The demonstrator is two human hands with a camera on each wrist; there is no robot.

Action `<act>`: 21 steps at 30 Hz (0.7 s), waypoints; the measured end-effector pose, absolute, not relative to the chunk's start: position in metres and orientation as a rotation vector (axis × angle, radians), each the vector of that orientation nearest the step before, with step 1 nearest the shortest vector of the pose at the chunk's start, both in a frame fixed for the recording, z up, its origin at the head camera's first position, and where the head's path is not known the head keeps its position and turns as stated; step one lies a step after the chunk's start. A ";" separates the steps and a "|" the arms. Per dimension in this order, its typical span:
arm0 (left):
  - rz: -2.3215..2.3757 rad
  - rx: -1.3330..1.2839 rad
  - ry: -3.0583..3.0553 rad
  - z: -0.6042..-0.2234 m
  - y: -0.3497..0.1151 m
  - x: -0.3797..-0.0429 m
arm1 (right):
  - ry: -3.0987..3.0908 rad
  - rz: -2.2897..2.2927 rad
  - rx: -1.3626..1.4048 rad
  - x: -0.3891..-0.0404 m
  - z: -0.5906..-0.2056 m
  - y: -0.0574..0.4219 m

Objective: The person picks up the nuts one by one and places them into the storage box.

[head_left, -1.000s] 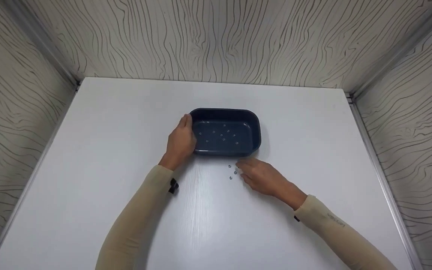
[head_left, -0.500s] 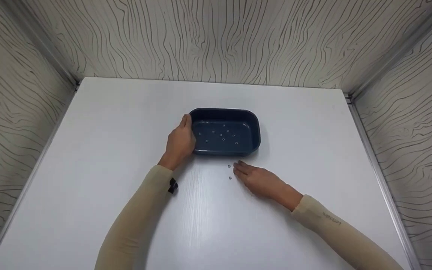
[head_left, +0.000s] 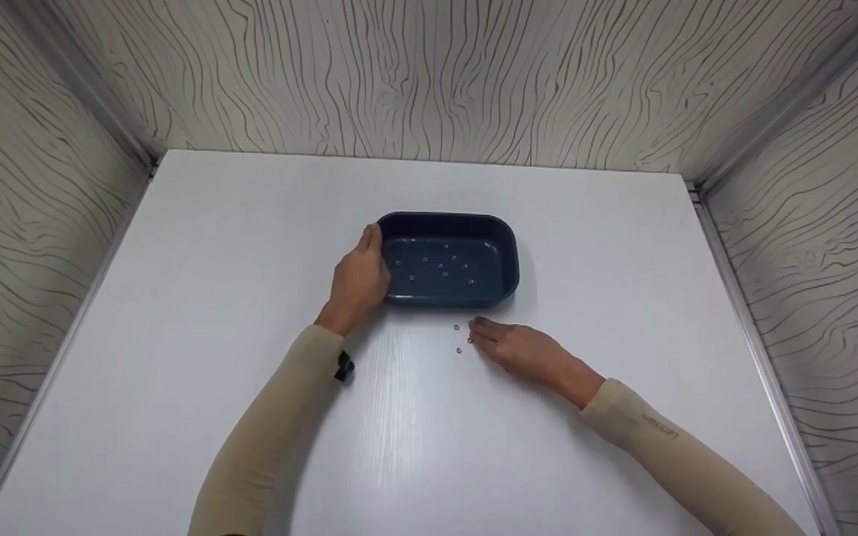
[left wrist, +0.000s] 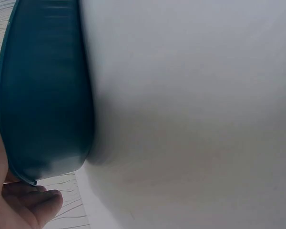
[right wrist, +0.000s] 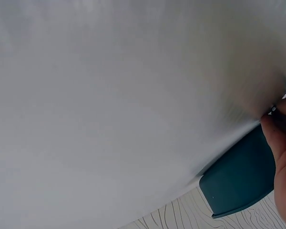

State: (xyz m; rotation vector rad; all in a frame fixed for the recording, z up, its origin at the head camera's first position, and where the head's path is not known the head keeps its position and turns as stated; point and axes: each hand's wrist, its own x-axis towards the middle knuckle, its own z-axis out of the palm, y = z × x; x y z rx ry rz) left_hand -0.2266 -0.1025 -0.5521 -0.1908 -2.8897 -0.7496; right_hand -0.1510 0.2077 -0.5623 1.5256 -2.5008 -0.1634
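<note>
A dark blue rectangular plastic box sits on the white table with several small metal nuts scattered over its floor. My left hand grips its left end, and the left wrist view shows curled fingers at the corner. Just in front of the box lie loose nuts, one nut near its wall and another nut closer to me. My right hand reaches in from the right, thumb and finger pinching at a nut. Anything under those fingers is hidden in the head view.
The white table spreads around the box. Wood-grain patterned panels stand behind and at both sides, with metal rails along the table's side edges.
My right hand's fingers have shifted slightly over the loose nuts, covering the middle one half a second ago; it shows again at the fingertips. The left hand and the box hold their place.
</note>
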 end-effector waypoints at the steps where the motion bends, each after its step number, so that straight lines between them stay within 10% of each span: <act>1: -0.754 -0.190 -2.894 -0.552 -0.103 -0.227 | -2.485 -0.185 1.526 -0.151 -0.562 0.208; 21: -0.738 -0.188 -2.908 -0.551 -0.102 -0.227 | -2.407 -0.252 1.491 -0.146 -0.563 0.212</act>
